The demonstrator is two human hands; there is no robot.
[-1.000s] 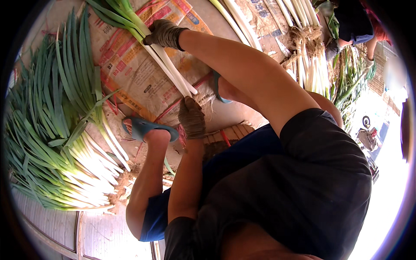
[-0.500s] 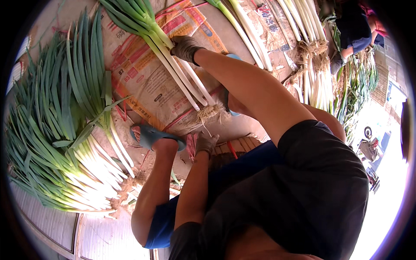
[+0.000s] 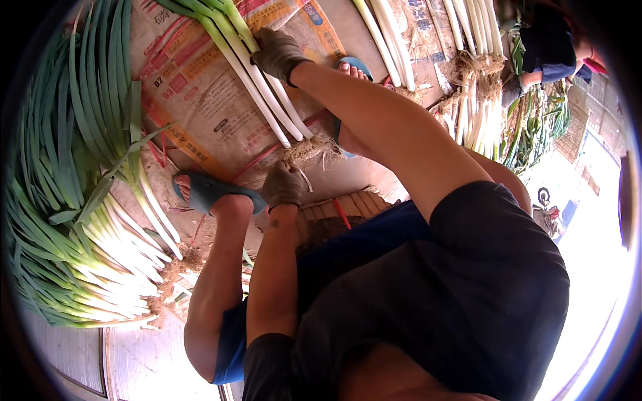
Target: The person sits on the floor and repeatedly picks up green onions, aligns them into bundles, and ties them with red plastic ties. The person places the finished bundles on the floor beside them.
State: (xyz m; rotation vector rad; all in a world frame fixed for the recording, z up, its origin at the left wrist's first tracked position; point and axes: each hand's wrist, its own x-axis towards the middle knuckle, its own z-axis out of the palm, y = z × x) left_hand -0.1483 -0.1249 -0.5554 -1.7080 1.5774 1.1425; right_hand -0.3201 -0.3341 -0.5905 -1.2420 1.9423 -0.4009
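Note:
A small bunch of long green onions (image 3: 265, 105) lies slantwise in front of me, leaves at the upper left and brown roots toward me. My right hand (image 3: 279, 53), in a dark knitted glove, is closed on its shafts just below the green part. My left hand (image 3: 282, 186), gloved too, is curled right beside the roots. Its fingertips are hidden, and I cannot make out what they hold. Under the bunch is a flattened printed paper sack (image 3: 200, 87) with red and orange markings.
A big heap of green onions (image 3: 73, 220) lies at the left, roots toward me. More bunches (image 3: 478, 67) lie at the upper right, near another person's gloved hand (image 3: 512, 90). My sandalled feet (image 3: 217, 192) flank the sack. A red strap (image 3: 341, 214) lies between my legs.
My left hand has moved up and left to the roots; the pink strips beside it no longer show. My right hand stays on the shafts. The whole view has shifted somewhat.

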